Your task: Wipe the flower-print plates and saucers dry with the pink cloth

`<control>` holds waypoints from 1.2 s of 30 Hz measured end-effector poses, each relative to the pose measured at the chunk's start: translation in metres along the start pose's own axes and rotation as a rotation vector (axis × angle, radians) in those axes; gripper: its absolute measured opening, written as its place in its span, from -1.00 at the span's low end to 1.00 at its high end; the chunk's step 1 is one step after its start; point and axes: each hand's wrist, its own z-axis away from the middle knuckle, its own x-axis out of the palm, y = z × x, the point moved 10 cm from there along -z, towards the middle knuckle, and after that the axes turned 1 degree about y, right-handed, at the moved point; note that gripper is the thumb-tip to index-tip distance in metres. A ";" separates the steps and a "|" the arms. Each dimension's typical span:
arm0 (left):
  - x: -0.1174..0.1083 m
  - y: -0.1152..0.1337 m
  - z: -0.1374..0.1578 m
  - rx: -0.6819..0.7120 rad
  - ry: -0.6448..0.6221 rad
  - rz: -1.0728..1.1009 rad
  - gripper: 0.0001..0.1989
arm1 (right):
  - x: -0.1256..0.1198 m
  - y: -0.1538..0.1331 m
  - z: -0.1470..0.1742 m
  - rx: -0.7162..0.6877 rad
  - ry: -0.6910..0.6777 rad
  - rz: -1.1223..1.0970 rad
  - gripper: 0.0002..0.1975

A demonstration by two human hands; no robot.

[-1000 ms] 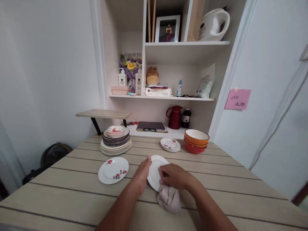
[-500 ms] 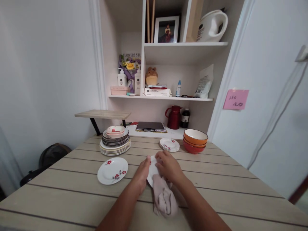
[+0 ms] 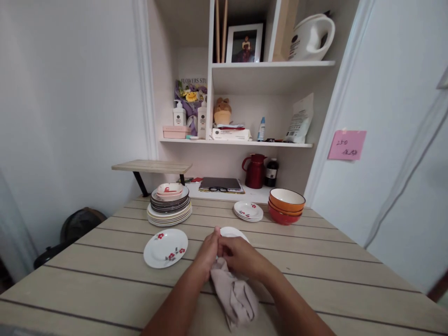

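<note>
White plate (image 3: 234,232), lower centre, likely brittle: left fingers (image 3: 216,233) are holding its rim, probably safest; right fingers (image 3: 227,243) are pinching cloth (image 3: 235,295)

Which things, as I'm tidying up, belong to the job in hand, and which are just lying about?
Job: cloth, partly hidden plate; probably single flowered plate, dish stack, small plates, bowls.
Lying about: red jug, dark bottle, eyeglasses, pink box.
</note>
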 end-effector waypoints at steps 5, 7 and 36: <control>0.003 0.003 0.002 0.015 -0.014 -0.019 -0.54 | -0.022 0.028 -0.007 0.173 0.202 0.062 -0.84; 0.005 0.001 0.001 0.011 -0.028 -0.016 -0.56 | -0.031 0.045 -0.003 0.251 0.224 0.090 -0.82; 0.013 0.003 0.001 0.053 -0.081 -0.081 -0.51 | -0.040 0.063 0.007 0.222 0.203 -0.027 -0.89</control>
